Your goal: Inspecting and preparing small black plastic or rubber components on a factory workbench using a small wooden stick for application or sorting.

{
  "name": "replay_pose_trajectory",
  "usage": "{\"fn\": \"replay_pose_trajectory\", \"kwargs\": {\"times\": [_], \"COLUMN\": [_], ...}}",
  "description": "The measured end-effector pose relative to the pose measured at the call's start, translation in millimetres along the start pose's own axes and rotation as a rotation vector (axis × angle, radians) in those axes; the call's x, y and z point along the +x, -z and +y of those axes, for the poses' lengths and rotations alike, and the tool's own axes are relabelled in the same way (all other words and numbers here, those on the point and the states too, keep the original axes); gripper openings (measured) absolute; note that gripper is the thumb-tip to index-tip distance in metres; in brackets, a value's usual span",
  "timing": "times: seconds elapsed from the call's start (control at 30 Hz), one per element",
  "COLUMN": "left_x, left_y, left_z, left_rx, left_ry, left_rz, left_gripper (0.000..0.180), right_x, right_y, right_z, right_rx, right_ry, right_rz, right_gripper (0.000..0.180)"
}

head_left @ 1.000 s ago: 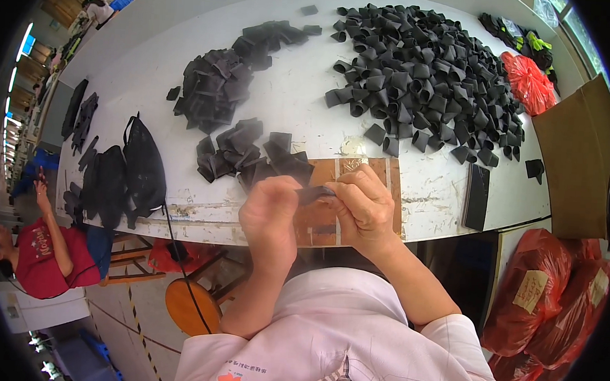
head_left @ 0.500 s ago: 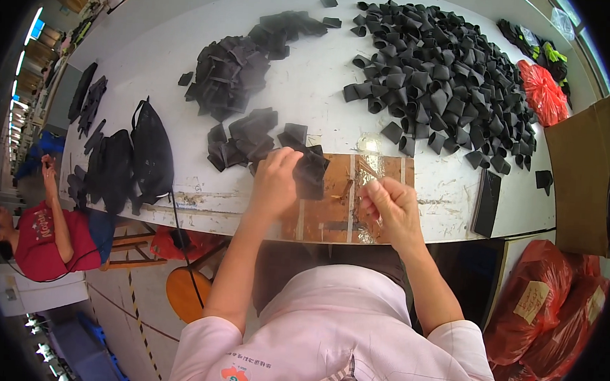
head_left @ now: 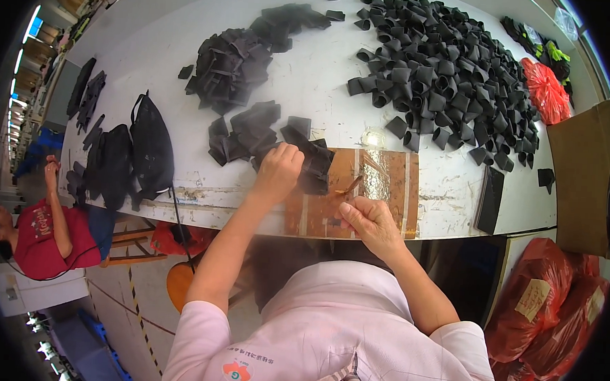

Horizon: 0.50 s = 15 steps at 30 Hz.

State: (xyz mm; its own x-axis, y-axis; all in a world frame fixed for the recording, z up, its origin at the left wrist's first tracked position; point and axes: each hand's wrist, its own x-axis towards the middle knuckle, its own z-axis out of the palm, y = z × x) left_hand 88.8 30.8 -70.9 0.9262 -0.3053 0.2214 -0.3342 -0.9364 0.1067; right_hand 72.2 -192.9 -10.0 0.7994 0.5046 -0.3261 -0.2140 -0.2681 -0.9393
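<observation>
A long white worktable (head_left: 310,101) ran across the view, its near edge curving just in front of the person, with a brown board (head_left: 380,194) lying flat at that edge. The left hand (head_left: 278,172) was closed down on a flat black fabric piece (head_left: 314,165) that lay on the board's left end, touching a small stack of similar black pieces (head_left: 249,132) just behind it. The right hand (head_left: 367,218) sat near the table edge, fingers pinched on a thin brown stick-like tool (head_left: 350,187) whose long axis slanted up and to the left, its tip toward the fabric piece. Whether the tip touched the fabric could not be told. The two hands were apart, the left one on the piece and the right one just beside it across a bare strip of board.

Farther back, a heap of folded black pieces (head_left: 232,66) lay to the left and a much larger spread of black loops (head_left: 449,67) to the right. A flat black rectangle (head_left: 489,199) lay right of the board, black bags (head_left: 148,148) to the left. Open table showed between board and heaps. Another person in a red shirt (head_left: 37,238) sat below the table's left end.
</observation>
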Motion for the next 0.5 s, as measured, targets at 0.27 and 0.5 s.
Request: {"fn": "replay_pose_trajectory", "kwargs": {"times": [0.27, 0.5], "left_x": [1.5, 1.2], "left_y": [6.5, -1.2], "left_z": [-3.0, -7.8], "left_rx": [-0.049, 0.092], "left_ry": [-0.12, -0.172], "left_rz": [0.117, 0.091], "left_gripper": [0.009, 0.008], "right_x": [-1.8, -2.7], "right_y": [2.2, 0.9], "right_z": [5.0, 0.6], "right_rx": [0.016, -0.004], "right_ry": [-0.009, 0.004], "right_rz": [-0.009, -0.022], "right_gripper": [0.034, 0.033]}}
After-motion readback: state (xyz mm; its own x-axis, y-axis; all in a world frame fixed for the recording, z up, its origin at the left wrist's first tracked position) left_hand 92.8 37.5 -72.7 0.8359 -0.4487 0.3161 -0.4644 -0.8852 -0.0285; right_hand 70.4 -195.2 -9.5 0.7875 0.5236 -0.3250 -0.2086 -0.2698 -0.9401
